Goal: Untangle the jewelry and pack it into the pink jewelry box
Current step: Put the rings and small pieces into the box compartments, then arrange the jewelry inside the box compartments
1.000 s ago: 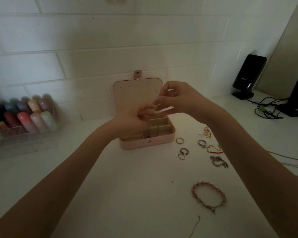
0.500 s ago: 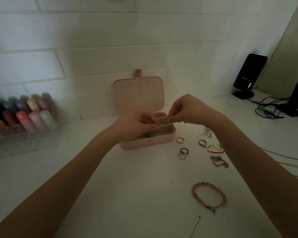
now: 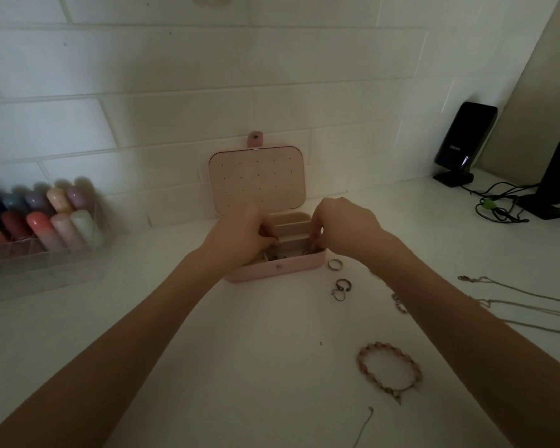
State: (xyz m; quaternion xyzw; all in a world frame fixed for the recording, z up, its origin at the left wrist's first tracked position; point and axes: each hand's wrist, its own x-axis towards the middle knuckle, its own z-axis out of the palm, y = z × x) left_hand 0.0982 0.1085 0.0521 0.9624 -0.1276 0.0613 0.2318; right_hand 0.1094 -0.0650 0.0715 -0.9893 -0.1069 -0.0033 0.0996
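**Fine chain going into the box: light, limp, easy to knot again**

Both hands are low inside the small pink jewelry box with a hinged lid (image 3: 274,270), which stands open against the white tiled wall. The left hand (image 3: 240,236) has its fingers curled inward over the left compartments; the right hand (image 3: 343,226) has its fingertips bent down into the front right compartment. I judge that they pinch a thin piece between them, but the piece itself is too small and dark to see, so I cannot tell this for sure.

On the white table, right of the box, more jewelry waits: three small metal rings (image 3: 340,282), a pink beaded bracelet (image 3: 389,370) nearer to the person, and long thin silver chains (image 3: 514,302) well apart at the right edge.

The chains will probably be very light and fully limp (they slip and curl on themselves), so it is better to take them by the clasp end and lower them slowly. The rings are stiff and can be pinched by the rim. The bracelet looks flexible; lift it from two opposite sides.
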